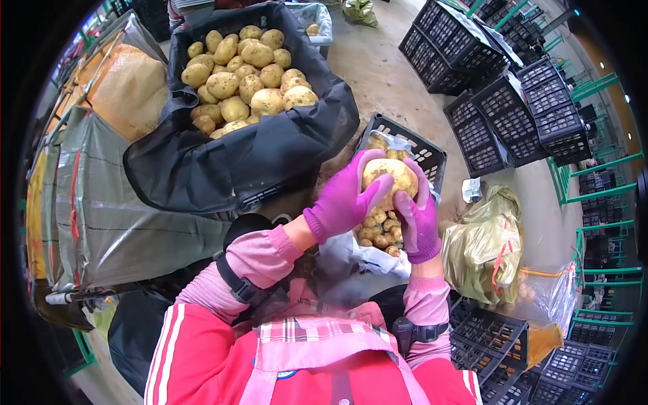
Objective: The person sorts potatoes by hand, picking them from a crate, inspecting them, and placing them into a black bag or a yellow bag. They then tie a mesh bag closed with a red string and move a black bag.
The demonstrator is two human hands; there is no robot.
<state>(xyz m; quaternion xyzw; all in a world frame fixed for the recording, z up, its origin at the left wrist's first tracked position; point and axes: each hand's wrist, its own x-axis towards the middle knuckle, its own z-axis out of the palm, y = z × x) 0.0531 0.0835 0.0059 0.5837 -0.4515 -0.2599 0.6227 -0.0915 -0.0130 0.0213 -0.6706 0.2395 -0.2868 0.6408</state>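
Observation:
A large yellowish potato point(390, 177) is gripped between both hands, up in front of my chest. My left hand point(344, 196), in a purple-pink glove, closes on its left side. On its right side, my right hand point(420, 212), gloved alike, has its fingers and thumb around it. Behind and below the hands stands a black plastic crate point(432, 158) lined with pale sheeting, holding smaller potatoes point(379, 233). Ahead on the left, a heap of large potatoes point(250, 74) fills a container with a black cloth liner point(270, 148) folded over its edge.
Black crates stand stacked point(533, 115) at the right and more point(493, 344) at my lower right. A yellowish plastic sack point(482, 250) lies on the right. Grey woven sheeting point(108, 202) covers something at the left. A white-lined bin point(314, 23) stands at the back.

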